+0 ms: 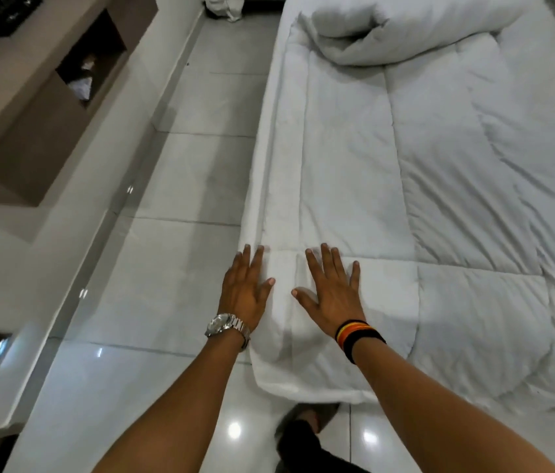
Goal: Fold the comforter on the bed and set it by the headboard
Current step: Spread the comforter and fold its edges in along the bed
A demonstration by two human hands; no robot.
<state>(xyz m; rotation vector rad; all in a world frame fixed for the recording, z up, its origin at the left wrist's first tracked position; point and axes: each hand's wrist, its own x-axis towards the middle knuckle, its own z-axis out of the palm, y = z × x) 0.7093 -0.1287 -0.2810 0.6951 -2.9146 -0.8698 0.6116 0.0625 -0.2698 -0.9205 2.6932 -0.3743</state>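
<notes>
White comforter [405,199] spread over bed, bunched at 1 o'clock. Left hand [245,288] and right hand [332,291] flat at 6 o'clock edge, fingers straight, gripping nothing. Step: smoothing. Next: likely grip corners, fold.

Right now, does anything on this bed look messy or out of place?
Yes. The comforter is bunched in a rumpled heap at its far end and wrinkled on the right, while both hands, left hand and right hand, press its near edge flat.
</notes>
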